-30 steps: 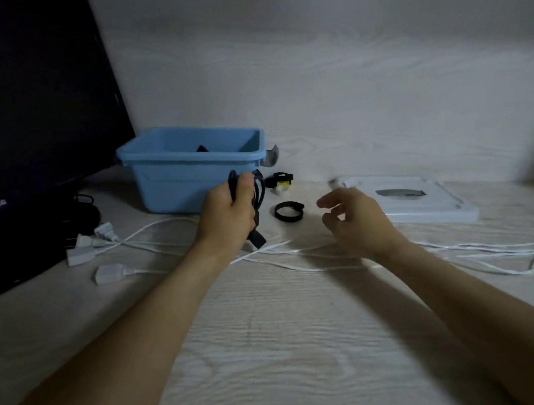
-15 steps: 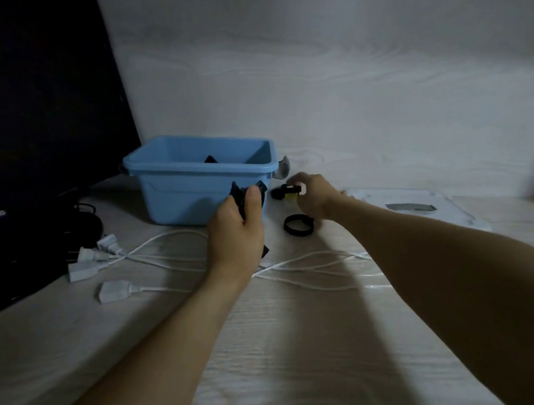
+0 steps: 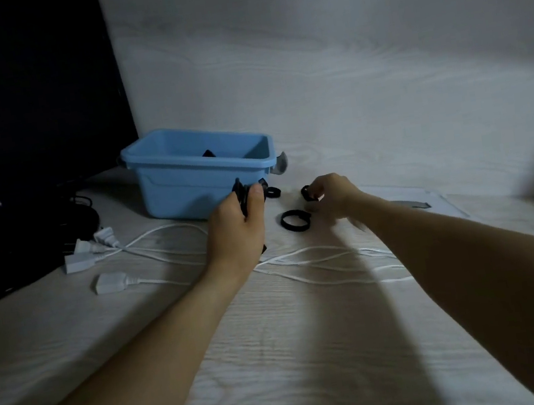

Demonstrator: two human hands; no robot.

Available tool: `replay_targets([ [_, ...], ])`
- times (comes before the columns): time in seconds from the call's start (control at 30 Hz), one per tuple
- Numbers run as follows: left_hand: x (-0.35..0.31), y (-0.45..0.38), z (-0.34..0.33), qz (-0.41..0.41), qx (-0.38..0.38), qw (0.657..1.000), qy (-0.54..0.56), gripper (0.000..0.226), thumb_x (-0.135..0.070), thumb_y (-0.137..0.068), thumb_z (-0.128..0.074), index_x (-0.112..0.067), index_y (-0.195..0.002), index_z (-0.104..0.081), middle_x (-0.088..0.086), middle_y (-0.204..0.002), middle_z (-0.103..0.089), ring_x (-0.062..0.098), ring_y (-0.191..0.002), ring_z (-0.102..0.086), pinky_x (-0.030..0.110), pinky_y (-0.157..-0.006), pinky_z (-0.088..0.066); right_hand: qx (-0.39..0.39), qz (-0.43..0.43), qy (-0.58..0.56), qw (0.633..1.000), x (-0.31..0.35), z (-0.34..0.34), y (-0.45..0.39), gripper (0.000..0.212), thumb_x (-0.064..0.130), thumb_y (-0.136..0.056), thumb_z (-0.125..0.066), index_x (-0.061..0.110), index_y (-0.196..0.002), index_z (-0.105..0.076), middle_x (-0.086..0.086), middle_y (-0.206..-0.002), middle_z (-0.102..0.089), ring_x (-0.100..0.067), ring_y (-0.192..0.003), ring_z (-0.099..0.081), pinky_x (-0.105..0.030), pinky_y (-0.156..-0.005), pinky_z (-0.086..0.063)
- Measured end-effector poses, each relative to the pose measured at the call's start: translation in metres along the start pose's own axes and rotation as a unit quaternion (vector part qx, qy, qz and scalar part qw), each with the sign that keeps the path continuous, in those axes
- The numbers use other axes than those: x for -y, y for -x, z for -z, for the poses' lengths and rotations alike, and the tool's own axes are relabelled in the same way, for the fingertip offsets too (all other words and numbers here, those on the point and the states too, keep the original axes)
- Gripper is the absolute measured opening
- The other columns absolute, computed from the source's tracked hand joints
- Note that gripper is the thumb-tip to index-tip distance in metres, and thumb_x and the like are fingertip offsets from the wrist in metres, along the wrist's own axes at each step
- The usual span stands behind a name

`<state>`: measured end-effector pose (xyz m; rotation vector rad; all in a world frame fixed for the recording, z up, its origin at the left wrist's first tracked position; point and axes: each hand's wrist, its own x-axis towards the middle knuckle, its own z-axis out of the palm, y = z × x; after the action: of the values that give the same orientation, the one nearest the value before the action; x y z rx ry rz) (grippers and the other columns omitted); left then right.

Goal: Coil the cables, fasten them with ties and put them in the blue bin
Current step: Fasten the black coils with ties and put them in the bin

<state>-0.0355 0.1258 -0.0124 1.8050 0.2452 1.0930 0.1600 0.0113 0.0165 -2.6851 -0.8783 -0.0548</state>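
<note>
Meanwhile left hand [image 3: 235, 231] grips black cable [image 3: 243, 194]; right hand [image 3: 335, 192] pinches tie [image 3: 306, 193].

Views: one only — a wide-angle head camera, so no shared field with another.
Position: at the person's head, above the near edge of the table [image 3: 315, 351].
Direction: forward and down, toward the blue bin [image 3: 193, 185] and the wall behind it.
Nearness: forearms fill the lower frame — the bin sits mid-frame, within reach.
</note>
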Motion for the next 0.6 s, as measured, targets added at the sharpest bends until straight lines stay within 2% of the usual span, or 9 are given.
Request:
replay_targets([
  [0.07,-0.001,0.001,0.000,-0.002,0.003,1.000,-0.002,0.042,-0.032,-0.102,-0.047,-0.026,-0.061,-0.041,-0.009,-0.054,-0.047,0.014,-0.054,-0.049,0.029,-0.059,-0.038,0.002,-0.018,-0.019,1.000,-0.011,0.003,0.008,0.033,0.025,-0.084,-0.078,0.009,-0.111,-0.071,-0.011,-0.115,-0.067,-0.029,-0.105,-0.063,-0.031,-0.084,-0.049],
  [0.2,-0.002,0.002,-0.001,0.001,0.005,1.000,-0.005,0.042,-0.032,-0.102,-0.047,-0.026,-0.061,-0.041,-0.008,-0.054,-0.048,0.015,-0.054,-0.049,0.030,-0.059,-0.038,-0.014,-0.023,-0.055,0.998,-0.024,0.003,0.020,0.027,0.027,-0.083,-0.078,0.012,-0.106,-0.074,-0.010,-0.109,-0.070,-0.028,-0.100,-0.065,-0.034,-0.086,-0.053],
  [0.37,-0.002,0.004,-0.001,-0.005,0.010,1.000,0.000,0.042,-0.032,-0.102,-0.047,-0.022,-0.062,-0.041,-0.002,-0.054,-0.047,0.018,-0.053,-0.047,0.036,-0.057,-0.042,-0.027,-0.022,-0.095,0.995,-0.024,0.001,0.027,0.022,0.029,-0.086,-0.076,0.014,-0.101,-0.075,-0.006,-0.104,-0.066,-0.023,-0.093,-0.062,-0.027,-0.076,-0.045],
  [0.47,-0.001,0.004,-0.001,-0.008,0.015,1.000,0.005,0.042,-0.033,-0.102,-0.047,-0.023,-0.062,-0.040,-0.002,-0.054,-0.045,0.017,-0.052,-0.045,0.036,-0.056,-0.041,-0.052,-0.025,-0.127,0.990,-0.019,0.003,0.024,0.018,0.027,-0.084,-0.077,0.010,-0.091,-0.075,-0.009,-0.100,-0.072,-0.023,-0.089,-0.065,-0.031,-0.077,-0.052],
  [0.53,0.000,0.003,0.000,-0.009,0.016,1.000,0.008,0.041,-0.033,-0.102,-0.047,-0.024,-0.062,-0.040,-0.004,-0.053,-0.045,0.017,-0.052,-0.044,0.035,-0.057,-0.040,-0.063,-0.020,-0.128,0.989,-0.014,0.004,0.023,0.018,0.024,-0.082,-0.079,0.006,-0.086,-0.076,-0.010,-0.092,-0.075,-0.019,-0.080,-0.064,-0.028,-0.071,-0.052],
  [0.6,0.001,0.002,0.000,-0.006,0.015,1.000,0.007,0.041,-0.033,-0.102,-0.047,-0.025,-0.062,-0.041,-0.006,-0.053,-0.045,0.017,-0.052,-0.045,0.035,-0.057,-0.041,-0.073,-0.021,-0.138,0.987,-0.009,0.006,0.022,0.021,0.024,-0.077,-0.084,0.006,-0.081,-0.075,-0.010,-0.082,-0.074,-0.019,-0.071,-0.065,-0.032,-0.067,-0.057],
])
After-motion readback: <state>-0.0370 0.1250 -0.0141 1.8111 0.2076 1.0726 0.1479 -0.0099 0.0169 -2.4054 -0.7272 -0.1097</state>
